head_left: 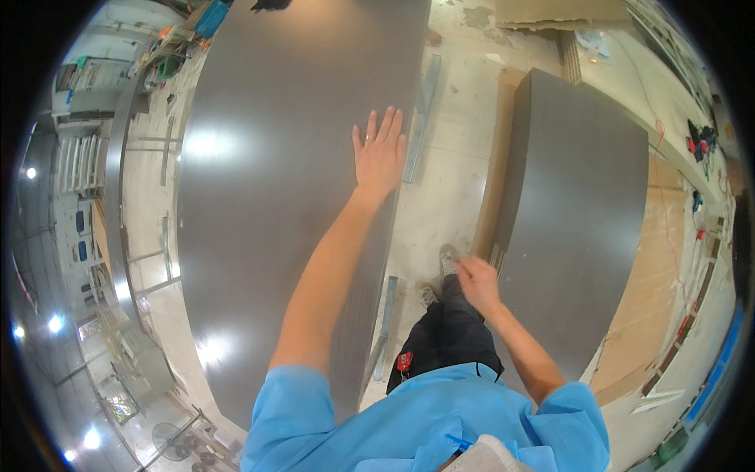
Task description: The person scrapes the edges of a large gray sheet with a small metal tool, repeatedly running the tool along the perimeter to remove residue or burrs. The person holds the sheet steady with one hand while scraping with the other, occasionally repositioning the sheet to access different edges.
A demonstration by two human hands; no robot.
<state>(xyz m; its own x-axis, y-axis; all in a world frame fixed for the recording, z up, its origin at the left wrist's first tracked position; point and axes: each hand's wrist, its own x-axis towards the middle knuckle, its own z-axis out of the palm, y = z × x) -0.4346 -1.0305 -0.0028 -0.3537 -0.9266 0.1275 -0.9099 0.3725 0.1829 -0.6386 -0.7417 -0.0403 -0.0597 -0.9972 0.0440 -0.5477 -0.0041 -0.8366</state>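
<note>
A large grey panel (267, 212) with a glossy, finely lined surface lies flat on my left. Stretched out across it is my left hand (379, 153), palm down near the right edge, fingers apart and a ring on one. On my other side lies a second grey panel stack (578, 212), thick at its near-left edge. My right hand (477, 282) hangs beside that edge with its fingers curled in. What it holds, if anything, is hidden; thin pale strips show just past the knuckles.
My shoes (448, 256) stand on the pale floor between the two panels. Metal supports (423, 118) stick out beneath the left panel. Brown cardboard (649, 291) lies beyond the right stack. A dark object (271, 5) rests at the left panel's far end. A fan (169, 440) stands lower left.
</note>
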